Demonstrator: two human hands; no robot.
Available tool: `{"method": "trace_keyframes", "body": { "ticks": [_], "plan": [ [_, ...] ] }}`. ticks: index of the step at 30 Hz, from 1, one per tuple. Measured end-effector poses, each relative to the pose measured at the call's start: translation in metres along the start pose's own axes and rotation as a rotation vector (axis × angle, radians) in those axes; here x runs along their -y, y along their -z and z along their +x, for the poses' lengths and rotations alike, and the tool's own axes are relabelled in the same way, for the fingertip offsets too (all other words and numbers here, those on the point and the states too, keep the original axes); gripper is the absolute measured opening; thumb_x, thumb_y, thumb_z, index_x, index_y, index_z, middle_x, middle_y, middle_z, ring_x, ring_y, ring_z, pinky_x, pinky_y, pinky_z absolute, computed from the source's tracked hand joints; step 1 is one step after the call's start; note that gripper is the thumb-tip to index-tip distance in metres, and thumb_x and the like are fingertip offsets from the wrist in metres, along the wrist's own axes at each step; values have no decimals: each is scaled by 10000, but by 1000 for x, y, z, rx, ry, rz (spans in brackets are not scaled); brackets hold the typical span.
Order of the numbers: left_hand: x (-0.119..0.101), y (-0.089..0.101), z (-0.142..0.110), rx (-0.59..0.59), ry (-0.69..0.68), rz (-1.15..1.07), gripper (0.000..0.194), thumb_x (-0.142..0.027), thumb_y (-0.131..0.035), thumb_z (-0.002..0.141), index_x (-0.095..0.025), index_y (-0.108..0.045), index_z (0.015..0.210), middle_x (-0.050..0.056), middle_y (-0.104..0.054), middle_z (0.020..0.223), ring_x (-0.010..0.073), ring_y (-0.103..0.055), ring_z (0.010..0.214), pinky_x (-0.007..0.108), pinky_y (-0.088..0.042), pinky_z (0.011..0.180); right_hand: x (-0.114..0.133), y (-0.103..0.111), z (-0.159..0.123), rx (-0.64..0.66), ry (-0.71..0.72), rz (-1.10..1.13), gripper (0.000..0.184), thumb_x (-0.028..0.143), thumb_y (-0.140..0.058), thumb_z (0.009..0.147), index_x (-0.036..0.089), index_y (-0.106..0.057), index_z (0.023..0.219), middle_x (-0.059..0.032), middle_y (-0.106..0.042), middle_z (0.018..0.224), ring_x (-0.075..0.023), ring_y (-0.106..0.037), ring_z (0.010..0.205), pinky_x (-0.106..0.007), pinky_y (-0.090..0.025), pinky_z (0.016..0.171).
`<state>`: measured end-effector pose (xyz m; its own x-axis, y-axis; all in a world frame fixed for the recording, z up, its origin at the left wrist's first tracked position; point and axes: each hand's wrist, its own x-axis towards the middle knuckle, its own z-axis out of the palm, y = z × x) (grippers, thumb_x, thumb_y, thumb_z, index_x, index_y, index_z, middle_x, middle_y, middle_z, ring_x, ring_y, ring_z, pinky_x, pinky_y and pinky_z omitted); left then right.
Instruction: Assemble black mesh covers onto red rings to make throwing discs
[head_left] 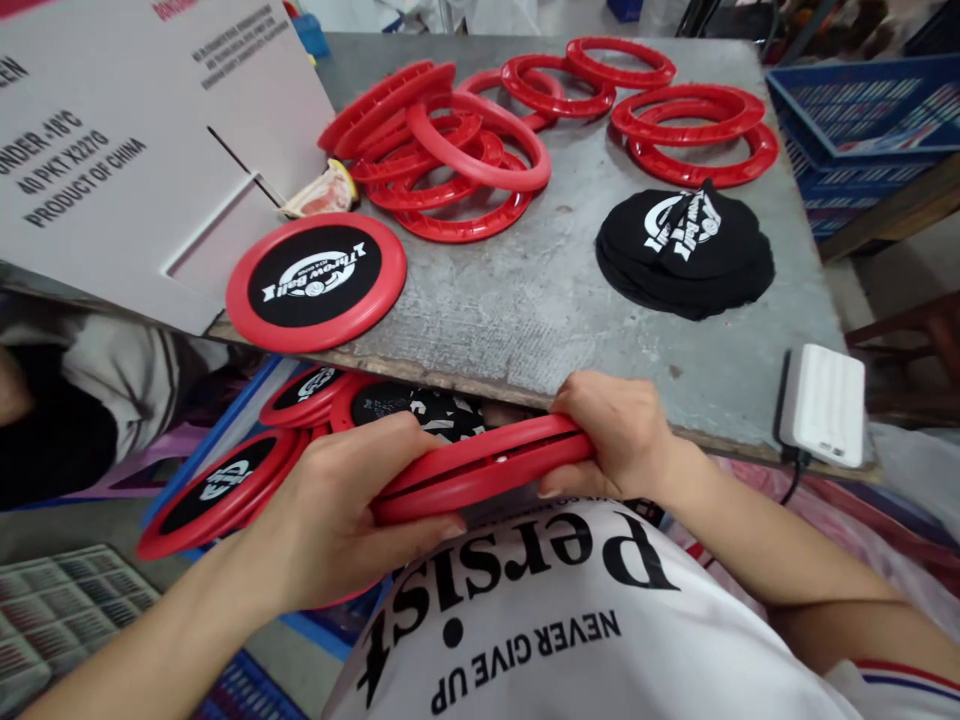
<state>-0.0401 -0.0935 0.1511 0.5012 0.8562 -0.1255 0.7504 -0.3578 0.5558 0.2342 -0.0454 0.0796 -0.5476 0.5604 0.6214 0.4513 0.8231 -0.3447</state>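
Note:
Between my two hands a red plastic throw disc [487, 465] is held edge-on above my lap, with a dark seam running between its two rings. My left hand [352, 490] is closed around its left side, thumb and fingers on opposite faces. On the right side my right hand [615, 435] pinches the rim near the table edge. A finished-looking red disc with a black printed centre [315, 280] lies on the table's left front corner. Further right is a stack of black printed fabric circles [684, 250].
Several loose red rings [472, 215] are piled at the table's back. A white carton [150, 130] stands at left. A white power bank [825, 405] with a cable sits at the right edge. Below are more discs [225, 490] in a blue crate; blue baskets [862, 110] stand right.

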Motion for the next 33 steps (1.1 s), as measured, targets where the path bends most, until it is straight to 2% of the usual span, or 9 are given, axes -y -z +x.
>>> {"method": "trace_keyframes", "body": {
  "ticks": [3,7,13,17,21,25,27,30,33],
  "plan": [
    [4,-4,-1,6,-2,-3,266,-463,-632,914,-197,-647,906,-19,-576,763,113,-520,629,244,-383,561,-3,-14,-4,-61,6,40,577,713,-406,963,199,-524,727,21,-448,617,-118,-405,524,-289,-282,490],
    [-3,-6,4,24,25,11,256,-447,-628,909,-193,-638,881,-24,-567,742,110,-516,617,242,-382,559,-14,-22,-12,-77,24,78,560,705,-411,964,206,-516,734,25,-440,611,-122,-406,518,-293,-279,482],
    [-13,-7,15,56,-29,-67,336,-518,-657,889,-225,-679,1051,-3,-648,845,153,-607,728,266,-444,629,-31,-27,-50,-223,-44,308,487,682,-511,932,203,-584,880,-16,-571,683,-162,-551,574,-295,-425,516],
    [9,-12,10,-104,-82,-126,331,-426,-680,905,-231,-633,1167,15,-684,968,166,-648,834,278,-500,743,-37,-43,-97,-383,-285,351,448,611,-357,999,230,-553,870,-19,-564,706,-184,-543,582,-323,-448,515],
    [28,-12,2,-204,-132,-135,290,-346,-693,912,-223,-619,1164,11,-694,971,156,-654,847,262,-504,776,-37,-41,-118,-265,-286,310,343,486,-426,997,209,-627,972,-71,-664,847,-238,-652,746,-383,-525,642],
    [20,-4,1,-121,-86,-69,293,-413,-701,893,-218,-656,1106,-13,-675,872,138,-628,742,242,-473,682,-31,-12,-86,-226,-288,269,442,547,-425,995,204,-627,1187,-123,-684,1060,-279,-668,974,-441,-539,838],
    [12,-2,5,-91,-61,-17,303,-460,-704,877,-217,-673,1056,-23,-655,826,132,-612,708,241,-452,651,-24,3,-57,-126,-218,232,478,579,-433,993,200,-617,1219,-128,-685,1080,-280,-667,989,-431,-530,857],
    [2,-4,11,-88,-72,58,301,-493,-677,883,-203,-680,965,-24,-624,768,126,-579,652,248,-407,609,-13,12,-19,2,-116,124,510,642,-446,977,176,-641,1050,-92,-669,886,-228,-640,796,-359,-500,711],
    [-5,-8,17,-114,-70,89,327,-518,-649,893,-192,-668,878,-17,-615,738,133,-570,635,260,-391,601,-12,6,-5,-5,-109,82,544,693,-421,965,198,-586,810,-13,-543,667,-147,-497,570,-297,-378,528]
  ]
}}
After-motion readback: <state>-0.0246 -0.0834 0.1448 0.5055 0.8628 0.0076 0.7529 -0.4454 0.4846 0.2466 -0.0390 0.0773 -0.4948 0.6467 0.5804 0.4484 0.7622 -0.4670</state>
